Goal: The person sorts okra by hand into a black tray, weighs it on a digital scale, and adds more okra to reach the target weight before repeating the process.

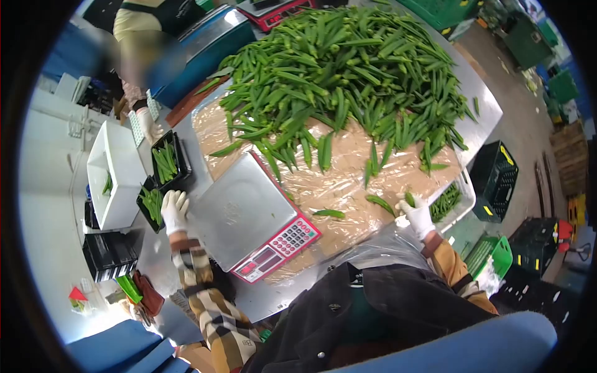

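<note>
My left hand [175, 208], in a white glove, is at the right edge of a black tray of okra [152, 205]. Its fingers are stretched out and slightly apart, with nothing visible in them. A second black tray of okra [166, 160] sits just beyond. My right hand [419, 219], also gloved, has its fingers closed around a green okra pod [410, 199] near the table's right side. Between my hands stands a red digital scale [245, 211] with a bare metal plate. Loose okra pods [328, 213] lie to its right.
A large okra heap [342, 68] covers the far table over plastic-covered brown sheeting [336, 180]. A white basket [467, 198] with okra is at right. A white bin [115, 177] and stacked black trays [111, 255] stand left. Another person's gloved hand [148, 126] reaches near the trays.
</note>
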{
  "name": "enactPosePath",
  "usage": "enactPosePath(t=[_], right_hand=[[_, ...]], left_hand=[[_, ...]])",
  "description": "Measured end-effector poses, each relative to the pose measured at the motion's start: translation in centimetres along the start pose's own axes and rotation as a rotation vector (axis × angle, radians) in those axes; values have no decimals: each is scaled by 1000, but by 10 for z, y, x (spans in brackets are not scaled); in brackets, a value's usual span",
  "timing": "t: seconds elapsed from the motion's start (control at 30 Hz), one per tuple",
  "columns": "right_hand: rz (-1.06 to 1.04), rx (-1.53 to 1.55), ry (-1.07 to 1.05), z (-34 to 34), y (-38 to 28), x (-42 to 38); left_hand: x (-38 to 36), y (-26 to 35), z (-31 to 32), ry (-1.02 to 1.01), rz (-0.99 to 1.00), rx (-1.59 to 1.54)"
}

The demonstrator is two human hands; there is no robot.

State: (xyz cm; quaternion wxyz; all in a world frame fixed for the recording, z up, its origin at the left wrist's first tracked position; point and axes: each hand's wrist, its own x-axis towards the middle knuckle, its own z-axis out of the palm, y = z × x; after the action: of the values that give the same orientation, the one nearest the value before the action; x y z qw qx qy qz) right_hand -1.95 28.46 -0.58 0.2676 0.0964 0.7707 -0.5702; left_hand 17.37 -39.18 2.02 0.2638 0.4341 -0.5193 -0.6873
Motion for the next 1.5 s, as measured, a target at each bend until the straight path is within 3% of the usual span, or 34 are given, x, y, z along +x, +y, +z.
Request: enactPosePath(t=[0.1,0.13,0.2,0.3,0.37,0.4,0.43,0.47,0.5,0.57,0.63,0.7,0.77,0.83,0.87,0.9,0.97,1.07,1.1,1.17,1.23,1.27,1.3,1.33,1.37,1.4,1.43,1.47,1.5], right_hand=[[-490,-562,113,8,32,12],[-452,-592,76,14,21,5],[-411,-742,52,19,19,7],[-313,-793,73,6,11,12],[-320,-724,198,-22,-3,-5],[-378,-692,289,-49,10,-4],[-448,-656,399,-76,19,-8],[-392,-647,484,-103,26,-12],[-351,-642,594,-129,37,-15],[-249,-467,758,-173,61,-10],[-221,-332,764,-193,70,1],[-251,-332,749,-198,77,15],[-206,-91,619,-182,72,34],[-187,-143,591,-159,38,42],[-212,-141,594,-152,30,52],[-238,-140,597,-148,22,64],[-221,-150,613,-144,13,101],[-402,-98,589,-131,-9,150],[-405,-147,617,-123,-17,161],[-278,-391,636,-107,-28,172],[-167,-411,578,-88,-47,159],[-170,-233,465,-75,-38,162],[-214,-357,451,-57,-37,151],[-398,-343,436,-30,-2,162],[-228,-441,235,-10,-20,133],[-470,-475,246,25,15,138],[-303,-603,47,35,-20,100],[-296,-656,-123,47,-30,87],[-462,-725,-211,58,-26,84]], left_hand=[[-54,-10,-16,212,274,317],[-67,-21,-30,305,541,557],[-117,-37,-47,465,605,699],[-183,-79,-73,656,536,921],[-219,-111,-95,588,513,1142],[-231,-130,-107,508,460,1150],[-242,-142,-115,398,267,1051],[-249,-155,-117,434,173,1008],[-252,-163,-119,469,325,1065],[-246,-170,-131,463,336,997],[-248,-157,-129,422,257,904],[-251,-144,-118,497,246,675],[-241,-145,-128,700,207,286],[-237,-129,-122,1021,250,388],[-246,-112,-102,1070,410,603],[-259,-91,-80,1051,450,821],[-249,-82,-46,901,646,733],[-255,-67,35,553,887,855],[-259,-65,63,413,720,877],[-263,-68,93,66,647,1077],[-264,-75,106,90,713,1172],[-270,-73,114,108,724,1155],[-273,-72,120,125,766,1173],[-275,-71,129,137,783,1161],[-277,-70,139,151,797,1149],[-280,-67,151,132,825,1162],[-283,-62,166,111,853,1176],[-284,-59,179,87,880,1191],[-284,-58,189,52,889,1177]])
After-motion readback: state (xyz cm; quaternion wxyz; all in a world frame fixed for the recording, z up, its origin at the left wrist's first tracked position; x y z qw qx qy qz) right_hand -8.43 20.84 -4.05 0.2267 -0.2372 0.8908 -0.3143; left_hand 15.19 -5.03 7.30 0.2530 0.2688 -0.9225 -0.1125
